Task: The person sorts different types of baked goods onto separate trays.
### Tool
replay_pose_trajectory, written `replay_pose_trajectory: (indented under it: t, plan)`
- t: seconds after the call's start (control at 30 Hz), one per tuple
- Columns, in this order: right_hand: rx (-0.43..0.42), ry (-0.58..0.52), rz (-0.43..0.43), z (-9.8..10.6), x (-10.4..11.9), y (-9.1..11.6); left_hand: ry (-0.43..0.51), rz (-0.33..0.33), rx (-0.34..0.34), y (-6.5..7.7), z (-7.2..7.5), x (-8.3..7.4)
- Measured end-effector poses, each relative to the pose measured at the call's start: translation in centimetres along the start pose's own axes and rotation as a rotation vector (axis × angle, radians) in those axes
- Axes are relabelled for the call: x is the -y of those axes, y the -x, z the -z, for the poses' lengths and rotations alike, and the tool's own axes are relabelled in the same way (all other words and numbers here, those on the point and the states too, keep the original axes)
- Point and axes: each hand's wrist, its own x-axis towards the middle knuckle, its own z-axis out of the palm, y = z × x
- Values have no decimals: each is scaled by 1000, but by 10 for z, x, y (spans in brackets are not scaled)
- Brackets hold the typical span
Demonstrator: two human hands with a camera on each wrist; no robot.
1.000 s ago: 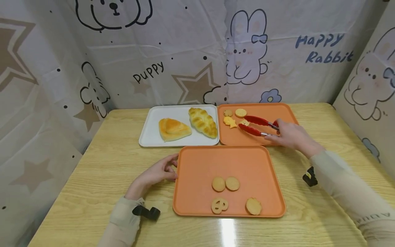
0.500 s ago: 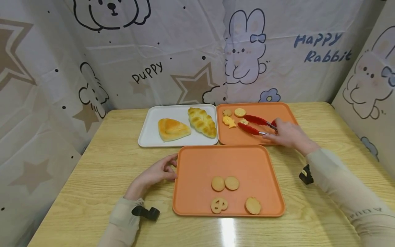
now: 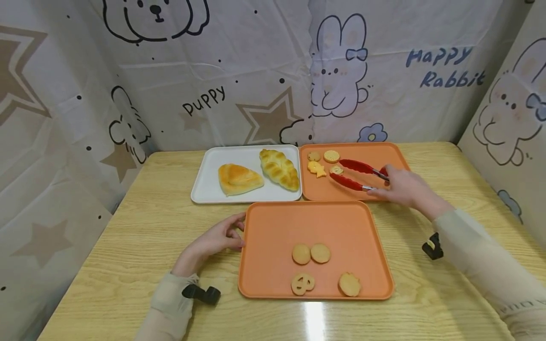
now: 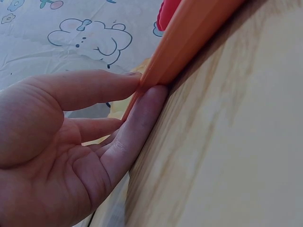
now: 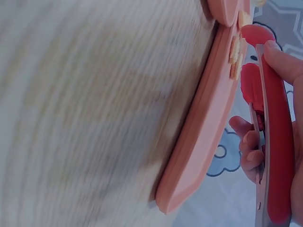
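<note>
My right hand point(image 3: 407, 188) holds red-and-metal tongs point(image 5: 279, 142), thumb on one arm and fingers curled round the other. The tongs' red tips stand apart over the back orange tray point(image 3: 375, 154), on either side of a small ring-shaped cookie point(image 3: 336, 170). Beside that cookie lie a yellow fish-shaped cookie point(image 3: 316, 168), a round yellow cookie point(image 3: 331, 156) and a small brown one point(image 3: 313, 156). At the left edge of the front orange tray point(image 3: 273, 222), my left hand point(image 3: 215, 238) pinches the rim between thumb and fingers, as the left wrist view shows.
Two round cookies point(image 3: 311, 254), a pretzel-shaped cookie point(image 3: 303, 283) and a scalloped cookie point(image 3: 350, 284) lie on the front tray. A white tray point(image 3: 209, 189) at the back left bears a folded bread point(image 3: 240, 179) and a braided bread point(image 3: 279, 169). A printed cloth point(image 3: 256, 71) hangs behind the table.
The tongs have shifted slightly to the right and nearer, with their tips now a little clearer of the ring-shaped cookie. My left hand has stayed at the tray's edge.
</note>
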Motion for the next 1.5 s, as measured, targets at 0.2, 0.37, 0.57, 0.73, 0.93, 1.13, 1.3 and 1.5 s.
replay_pose_trajectory:
  t: [0.2,0.37,0.57,0.73,0.93,1.13,1.3,1.5]
  plan:
    - [-43,27,60,4,8,22,1,-2,0,1,0,-1]
    - [-59,37,98,5,12,40,1,1,-4,1,0,-1]
    - [-29,14,96,4,16,62,3,8,-1,0,0,0]
    - [-34,22,147,1,21,76,-3,14,-8,0,0,1]
    - [-27,49,198,-3,28,88,2,17,-2,0,0,1]
    - [-29,39,292,-6,35,96,7,14,0,0,0,2]
    - [1,32,340,-8,41,101,24,15,0,0,-1,0]
    - [36,41,354,-10,51,106,20,22,-6,1,-1,-1]
